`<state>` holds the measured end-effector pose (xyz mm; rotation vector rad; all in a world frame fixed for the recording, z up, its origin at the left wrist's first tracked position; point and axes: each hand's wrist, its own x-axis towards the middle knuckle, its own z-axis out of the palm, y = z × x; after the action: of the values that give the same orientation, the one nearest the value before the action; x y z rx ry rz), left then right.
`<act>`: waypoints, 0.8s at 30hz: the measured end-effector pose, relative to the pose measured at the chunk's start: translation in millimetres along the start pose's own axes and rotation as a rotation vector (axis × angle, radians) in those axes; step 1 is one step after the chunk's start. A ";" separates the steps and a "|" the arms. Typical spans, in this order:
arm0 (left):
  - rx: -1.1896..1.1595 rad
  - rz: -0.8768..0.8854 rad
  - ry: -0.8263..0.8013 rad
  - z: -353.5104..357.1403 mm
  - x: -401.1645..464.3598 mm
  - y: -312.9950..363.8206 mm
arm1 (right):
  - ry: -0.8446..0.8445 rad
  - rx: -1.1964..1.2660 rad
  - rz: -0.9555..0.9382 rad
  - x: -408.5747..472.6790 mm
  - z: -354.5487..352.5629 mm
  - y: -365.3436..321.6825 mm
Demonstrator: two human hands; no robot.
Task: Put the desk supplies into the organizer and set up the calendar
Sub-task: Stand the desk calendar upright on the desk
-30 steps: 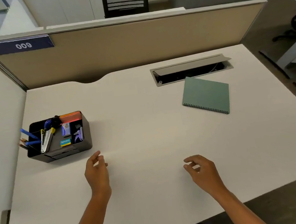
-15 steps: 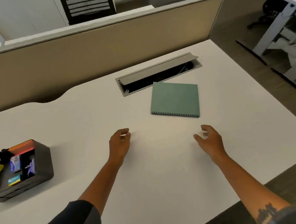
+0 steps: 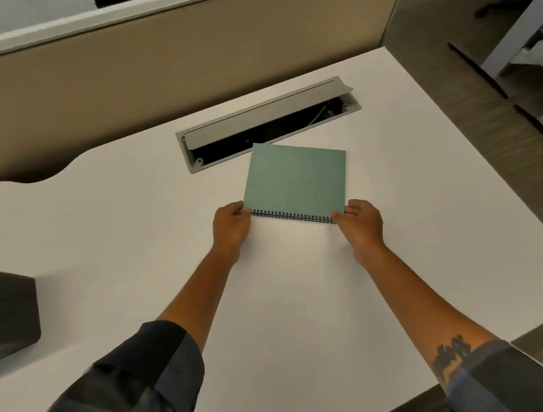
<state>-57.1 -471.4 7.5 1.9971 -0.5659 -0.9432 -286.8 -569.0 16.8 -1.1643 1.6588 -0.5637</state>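
Observation:
A green spiral-bound calendar (image 3: 296, 180) lies flat and closed on the white desk (image 3: 93, 229), its wire binding along the near edge. My left hand (image 3: 231, 226) pinches the binding's left corner. My right hand (image 3: 362, 223) pinches the right corner. At the far left edge stands the black organizer (image 3: 11, 309), cut off by the frame, with an orange item and other supplies inside it.
An open grey cable tray (image 3: 266, 123) is sunk into the desk just behind the calendar. A beige partition (image 3: 174, 56) runs along the desk's back. The desk's right edge drops to the floor, where another desk's legs (image 3: 523, 34) stand.
Both hands reached forward from the bare desk and took hold of the calendar's near corners. The view swung right, pushing the organizer to the left edge.

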 end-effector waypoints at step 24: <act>-0.300 0.122 0.274 6.3 -26.4 82.7 | 0.113 0.327 -0.196 10.8 -45.2 -74.4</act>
<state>-82.0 -502.2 85.0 1.7605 -0.3642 -0.6260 -296.3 -617.8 89.1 -1.0730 1.4843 -1.0014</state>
